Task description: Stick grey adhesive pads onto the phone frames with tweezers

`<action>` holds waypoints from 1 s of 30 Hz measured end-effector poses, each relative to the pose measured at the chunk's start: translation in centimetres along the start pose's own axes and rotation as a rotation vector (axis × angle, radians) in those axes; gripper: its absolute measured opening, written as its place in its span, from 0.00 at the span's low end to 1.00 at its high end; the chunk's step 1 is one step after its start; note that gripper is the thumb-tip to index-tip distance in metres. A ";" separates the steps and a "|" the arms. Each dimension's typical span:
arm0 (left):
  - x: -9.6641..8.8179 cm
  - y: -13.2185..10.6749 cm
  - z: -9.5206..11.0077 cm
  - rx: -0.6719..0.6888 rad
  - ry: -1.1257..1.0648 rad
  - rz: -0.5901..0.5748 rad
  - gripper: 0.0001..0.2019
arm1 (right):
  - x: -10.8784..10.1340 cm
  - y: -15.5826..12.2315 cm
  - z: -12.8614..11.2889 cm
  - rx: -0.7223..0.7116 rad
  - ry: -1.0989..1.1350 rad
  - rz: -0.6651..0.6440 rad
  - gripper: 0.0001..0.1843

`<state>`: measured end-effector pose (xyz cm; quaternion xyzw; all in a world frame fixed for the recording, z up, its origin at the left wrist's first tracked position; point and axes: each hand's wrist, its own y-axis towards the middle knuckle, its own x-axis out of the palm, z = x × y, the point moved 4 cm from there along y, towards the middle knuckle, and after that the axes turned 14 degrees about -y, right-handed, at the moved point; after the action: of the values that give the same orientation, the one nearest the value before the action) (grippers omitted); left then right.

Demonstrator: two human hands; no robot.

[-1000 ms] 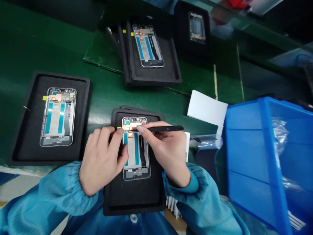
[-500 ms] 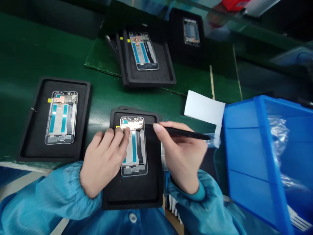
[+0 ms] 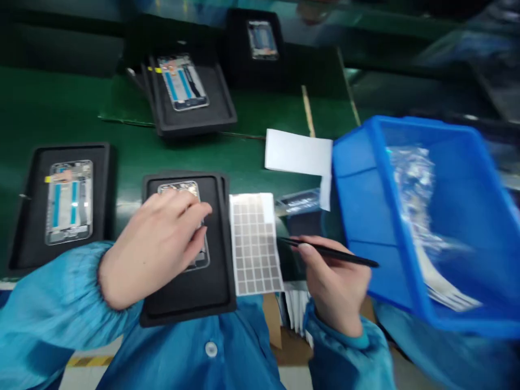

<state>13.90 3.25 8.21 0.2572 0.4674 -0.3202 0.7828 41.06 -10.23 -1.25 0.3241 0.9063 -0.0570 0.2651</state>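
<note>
- Phone unit [image 3: 201, 259]: pale-rimmed, mostly hidden, left of frame centre in black tray [image 3: 187, 297]
- Your left hand [image 3: 156, 244] covers it; can't tell its grip
- Your right hand [image 3: 340, 279] pinches black tweezers [image 3: 357, 260]

A single camera on the person's head looks forward and steeply down onto the green bench [image 3: 252, 157]. It sits near above the work: the hands, left hand [image 3: 156, 238] and right hand [image 3: 337, 281], show large in the lower half, with the blue coat front [image 3: 182, 341] at the bottom edge. The view spreads wide, reaching a black tray [image 3: 238, 46], small and distant near the top, and looking into a blue plastic bin [image 3: 365, 189] at the right.
</note>
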 end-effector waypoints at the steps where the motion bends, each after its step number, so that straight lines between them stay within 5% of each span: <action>1: 1.3 1.2 1.4 0.080 -0.011 -0.082 0.10 | -0.2 0.0 0.4 -0.007 -0.003 -0.036 0.07; 5: 6.6 5.4 5.5 0.292 -0.020 -0.332 0.08 | -0.4 0.3 1.2 -0.081 -0.077 -0.160 0.05; 10: 10.7 7.6 6.2 0.291 0.076 -0.420 0.23 | -0.5 1.6 0.9 -0.208 -0.083 -0.181 0.04; 18: 11.5 7.4 5.8 0.252 0.054 -0.421 0.28 | 0.7 4.9 0.2 -0.276 -0.134 -0.255 0.05; 30: 11.5 7.5 5.8 0.263 0.048 -0.408 0.28 | 0.7 5.1 1.0 -0.258 -0.146 -0.278 0.06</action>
<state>26.83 1.15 1.18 0.2648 0.4826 -0.5236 0.6502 44.13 -6.11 -2.12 0.1541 0.9205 -0.0001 0.3591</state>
